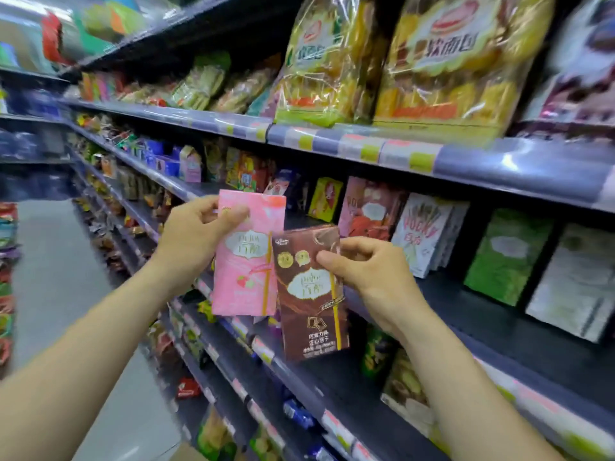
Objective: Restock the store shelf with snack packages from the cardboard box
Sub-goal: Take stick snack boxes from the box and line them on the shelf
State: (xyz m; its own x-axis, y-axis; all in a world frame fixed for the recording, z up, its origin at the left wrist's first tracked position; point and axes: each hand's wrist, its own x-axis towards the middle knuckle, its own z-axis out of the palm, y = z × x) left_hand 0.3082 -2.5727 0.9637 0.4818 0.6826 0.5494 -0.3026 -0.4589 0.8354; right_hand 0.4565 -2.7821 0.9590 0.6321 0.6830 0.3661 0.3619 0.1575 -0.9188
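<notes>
1. A dark store shelf (482,331), partly stocked, is seen on the right, with upright snack boxes (429,234) along its back.
2. Large yellow bread bags (446,61) are noted on the tier above.
3. A pink snack box (246,261) is gripped at its upper left edge by the left hand (196,234), in front of the shelf.
4. A brown chocolate box (309,304), overlapping the pink one's right edge, is pinched near its top by the right hand (369,271).
</notes>
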